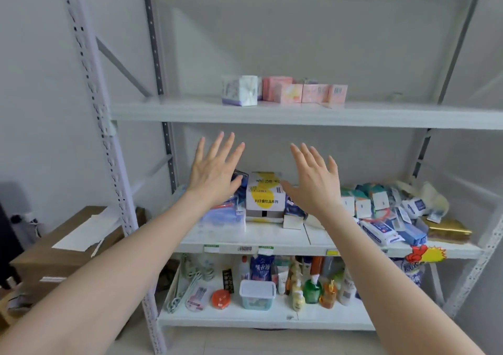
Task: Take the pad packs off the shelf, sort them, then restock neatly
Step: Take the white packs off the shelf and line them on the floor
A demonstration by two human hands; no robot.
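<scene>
Now — step: taking off, not yet begun.
Pad packs (pixel 284 93): clustered on upper shelf (pixel 190 112), untouched.
Grip: left hand (pixel 215 169), right hand (pixel 313 180) both spread, empty — below that shelf.
Next: reach higher, clasp an end pack.

Soft, even, bright light washes the scene with only faint shadows; wide-angle distortion bows the perforated grey metal upright (pixel 110 147), and the pastel pink packs (pixel 277 89) appear blurred.
</scene>
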